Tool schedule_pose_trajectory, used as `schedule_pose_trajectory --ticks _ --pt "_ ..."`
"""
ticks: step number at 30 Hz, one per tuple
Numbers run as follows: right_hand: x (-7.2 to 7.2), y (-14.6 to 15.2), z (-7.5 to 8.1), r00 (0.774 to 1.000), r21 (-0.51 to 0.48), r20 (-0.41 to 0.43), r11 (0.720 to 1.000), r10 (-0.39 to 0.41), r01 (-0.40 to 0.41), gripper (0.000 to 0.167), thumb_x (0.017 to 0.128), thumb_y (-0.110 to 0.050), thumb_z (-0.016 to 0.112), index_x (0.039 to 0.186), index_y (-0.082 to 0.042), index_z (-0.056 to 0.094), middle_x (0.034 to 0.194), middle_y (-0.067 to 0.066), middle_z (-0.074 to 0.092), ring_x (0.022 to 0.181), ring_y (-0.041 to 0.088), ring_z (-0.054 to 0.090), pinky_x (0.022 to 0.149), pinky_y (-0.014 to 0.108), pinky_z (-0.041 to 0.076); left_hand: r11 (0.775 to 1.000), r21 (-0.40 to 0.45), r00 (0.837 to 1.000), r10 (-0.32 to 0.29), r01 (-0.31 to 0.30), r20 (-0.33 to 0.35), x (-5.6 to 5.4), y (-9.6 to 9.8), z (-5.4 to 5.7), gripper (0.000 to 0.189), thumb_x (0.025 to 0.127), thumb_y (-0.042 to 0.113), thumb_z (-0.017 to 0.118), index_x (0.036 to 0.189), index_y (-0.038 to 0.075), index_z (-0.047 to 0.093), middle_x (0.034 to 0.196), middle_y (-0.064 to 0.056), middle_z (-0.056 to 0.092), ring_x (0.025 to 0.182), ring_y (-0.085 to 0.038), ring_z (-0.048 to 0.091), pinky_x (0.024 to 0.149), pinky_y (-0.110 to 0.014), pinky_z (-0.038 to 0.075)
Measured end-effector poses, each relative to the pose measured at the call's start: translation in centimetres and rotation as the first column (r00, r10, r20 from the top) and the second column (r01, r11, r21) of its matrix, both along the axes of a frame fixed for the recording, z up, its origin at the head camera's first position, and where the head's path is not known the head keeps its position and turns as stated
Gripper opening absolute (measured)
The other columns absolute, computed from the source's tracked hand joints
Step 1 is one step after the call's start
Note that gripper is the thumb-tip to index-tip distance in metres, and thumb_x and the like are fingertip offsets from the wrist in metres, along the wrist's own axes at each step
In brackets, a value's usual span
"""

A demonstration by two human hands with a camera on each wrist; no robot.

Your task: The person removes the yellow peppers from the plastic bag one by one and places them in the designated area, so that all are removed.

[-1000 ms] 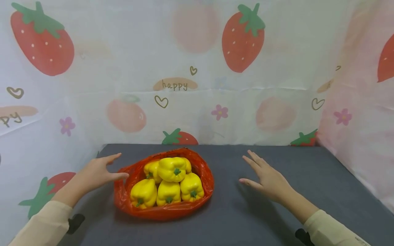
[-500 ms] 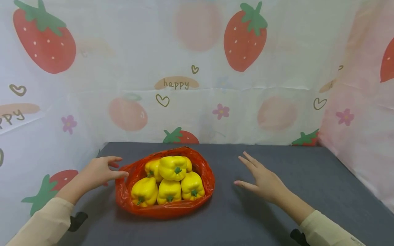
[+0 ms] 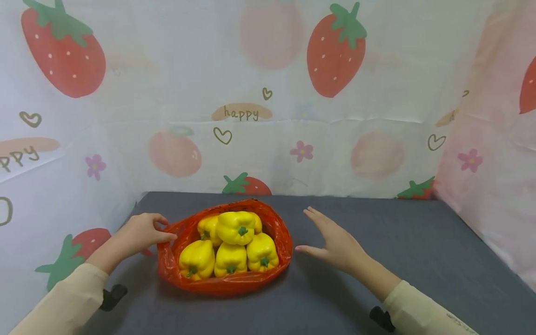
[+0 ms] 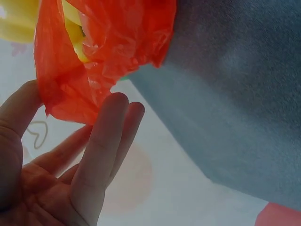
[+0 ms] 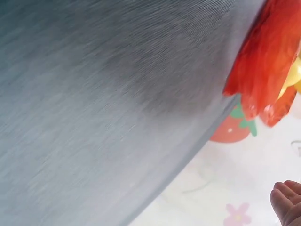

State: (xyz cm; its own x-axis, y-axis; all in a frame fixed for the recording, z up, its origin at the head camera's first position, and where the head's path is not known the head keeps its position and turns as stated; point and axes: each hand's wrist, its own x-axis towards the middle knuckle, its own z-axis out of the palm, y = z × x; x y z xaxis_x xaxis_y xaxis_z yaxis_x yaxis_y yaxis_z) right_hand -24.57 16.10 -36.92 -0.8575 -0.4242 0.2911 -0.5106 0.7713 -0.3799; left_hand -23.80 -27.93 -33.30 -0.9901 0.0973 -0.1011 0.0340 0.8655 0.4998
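Note:
Several yellow bell peppers (image 3: 236,228) with green stems lie heaped in an orange-red plastic bag (image 3: 226,287), its mouth spread wide on the table. At the bag's left end is my left hand (image 3: 140,232), thumb and bent fingers right at the plastic edge. The left wrist view puts a flap of the bag (image 4: 70,96) between the thumb and the loosely spread fingers (image 4: 101,141), without a tight pinch. My right hand (image 3: 337,244) hovers just right of the bag, thumb and fingers apart and nothing between them. Only its fingertips (image 5: 284,195) show in the right wrist view.
A dark grey table (image 3: 402,242) lies beneath everything. White sheets printed with strawberries, hearts and flowers form a back wall (image 3: 268,153) and side walls. Long beige sleeves (image 3: 63,298) cover both forearms, with a dark strap piece (image 3: 114,298) hanging below the left cuff.
My right hand has moved left, much closer to the bag. The left hand has shifted slightly right and its fingers have bent in at the bag's edge. The bag and peppers stay in place.

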Motion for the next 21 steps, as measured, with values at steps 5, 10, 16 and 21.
schedule_pose_trajectory --ticks 5,10,16,21 --pt "0.0 -1.8 0.2 0.999 -0.034 0.038 0.999 0.033 -0.031 0.087 0.083 -0.052 0.074 0.152 -0.011 0.039 0.158 0.012 0.039 0.142 0.034 0.044 0.108 0.057 0.044 0.999 0.047 0.999 0.013 -0.015 0.04 -0.3 0.6 0.1 0.057 0.087 0.026 0.074 0.126 -0.011 0.055 0.112 -0.028 0.067 0.071 -0.017 0.068 0.058 -0.034 0.06" --pt "-0.3 -3.6 0.5 0.995 -0.087 0.083 0.995 0.058 -0.051 0.085 0.084 -0.052 0.073 0.152 -0.014 0.039 0.159 0.009 0.039 0.143 0.033 0.043 0.109 0.057 0.043 0.996 0.078 0.997 0.029 -0.034 0.066 -0.6 1.2 0.4 0.053 0.087 0.019 0.072 0.126 -0.012 0.054 0.109 -0.029 0.066 0.071 -0.017 0.069 0.059 -0.035 0.061" --pt "-0.8 -6.3 1.0 0.991 -0.153 0.116 0.987 0.072 -0.054 0.082 0.084 -0.051 0.072 0.15 -0.013 0.043 0.154 0.007 0.046 0.141 0.03 0.045 0.108 0.055 0.045 0.997 0.025 0.996 0.065 -0.067 0.061 -0.7 1.5 0.4 0.045 0.087 0.014 0.072 0.121 -0.013 0.058 0.105 -0.029 0.066 0.062 -0.014 0.066 0.059 -0.032 0.061" --pt "-1.1 -8.0 1.2 0.991 -0.222 0.12 0.974 0.062 -0.034 0.081 0.084 -0.051 0.073 0.148 -0.011 0.045 0.151 0.007 0.051 0.138 0.029 0.049 0.105 0.052 0.049 0.997 0.018 0.996 0.08 -0.08 0.046 -0.7 1.7 0.2 0.041 0.087 0.011 0.07 0.12 -0.013 0.059 0.101 -0.028 0.066 0.06 -0.014 0.065 0.059 -0.031 0.06"
